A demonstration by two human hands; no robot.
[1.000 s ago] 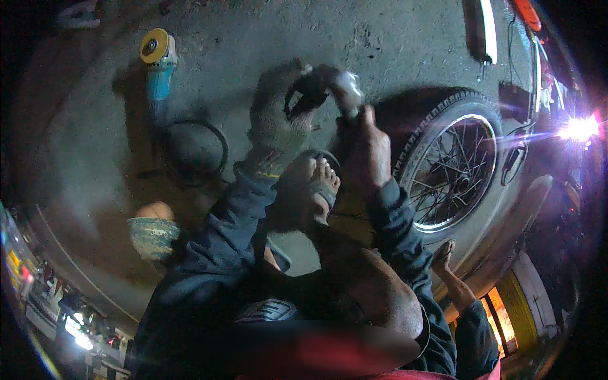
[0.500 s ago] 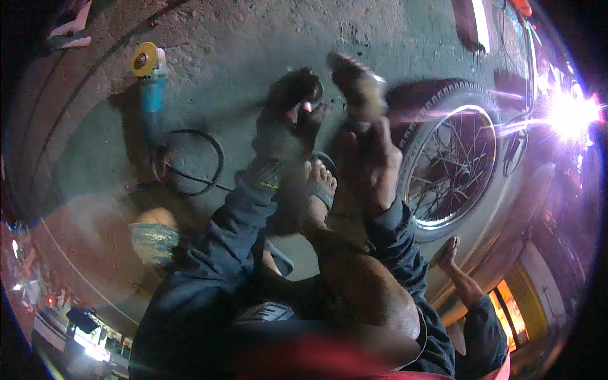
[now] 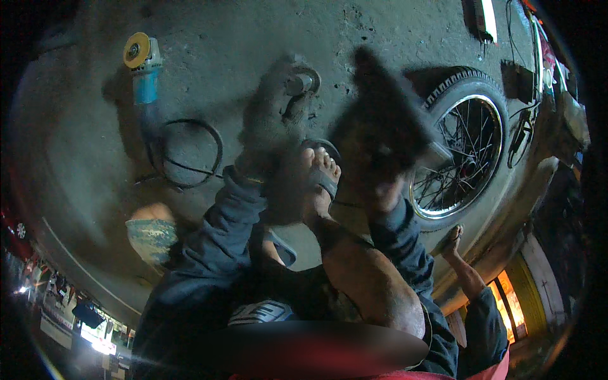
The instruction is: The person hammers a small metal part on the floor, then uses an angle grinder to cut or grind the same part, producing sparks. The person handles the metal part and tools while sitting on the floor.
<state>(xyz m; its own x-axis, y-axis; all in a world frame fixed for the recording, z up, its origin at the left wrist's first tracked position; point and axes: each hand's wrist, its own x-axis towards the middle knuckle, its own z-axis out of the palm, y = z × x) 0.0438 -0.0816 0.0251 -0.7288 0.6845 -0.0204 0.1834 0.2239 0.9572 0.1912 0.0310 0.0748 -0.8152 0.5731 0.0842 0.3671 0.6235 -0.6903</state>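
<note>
My left hand is dark and blurred above the floor. It appears closed around a round metal part with a short cylinder and a ring-like rim. My right hand is a dark smear to its right, its fingers unreadable. A dark, blurred object extends from it, and a pale tip shows close to the spoked wheel. The object's kind cannot be made out. Between my forearms is a sandalled foot, with a dark round thing just beyond its toes.
An angle grinder with a yellow disc lies at the left, its black cord looped nearby. A camouflage-patterned cloth over a knee is below it. Another bare foot rests below the wheel. A long white object lies far right.
My right hand has swung, and the object it holds has shifted toward the wheel. My left hand has turned, showing more of the metal part. The bright glare at the right has gone out.
</note>
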